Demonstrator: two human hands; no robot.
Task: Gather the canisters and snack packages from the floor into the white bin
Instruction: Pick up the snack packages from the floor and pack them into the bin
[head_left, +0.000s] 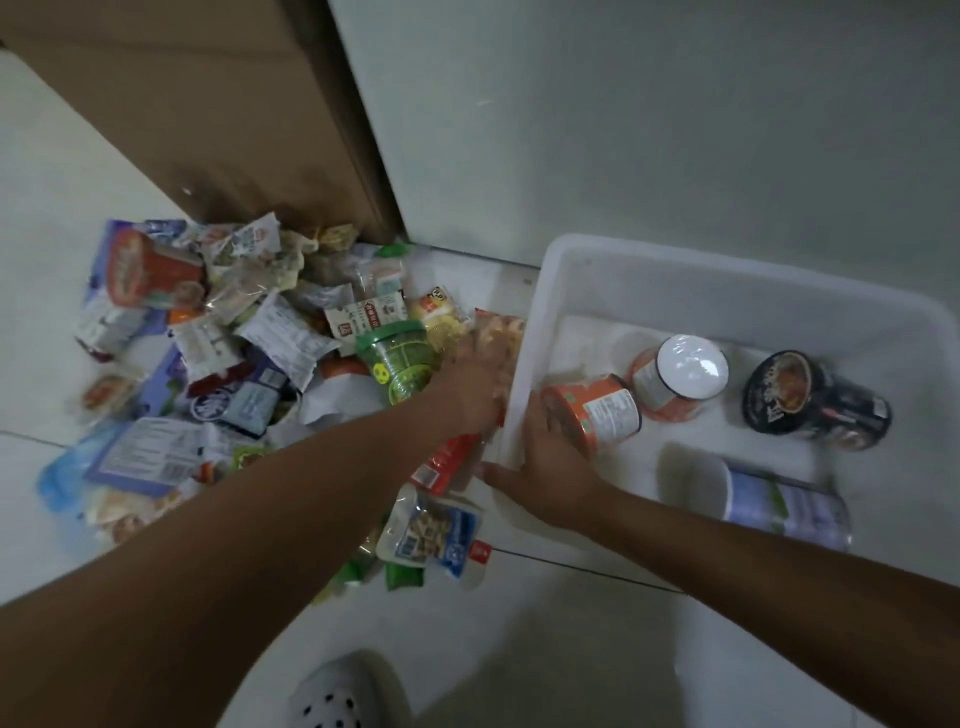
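The white bin (675, 280) stands on the floor at the right. Several canisters lie inside it: an orange one (597, 410), a white-lidded one (685, 371), a black one (810, 400) and a purple one (779, 506). My right hand (545, 457) is over the bin's near left corner, fingers around the orange canister's end and thumb across the rim. My left hand (478, 379), blurred, grips an orange snack package (501, 332) beside the bin's left wall. A green canister (400, 364) lies just left of that hand.
A pile of snack packages (218, 343) covers the floor at the left, against a brown cardboard box (208, 104). A blue nut packet (434, 530) and a red packet (441, 462) lie under my left forearm. A white wall (623, 130) rises behind the bin. My white shoe (337, 696) is at the bottom.
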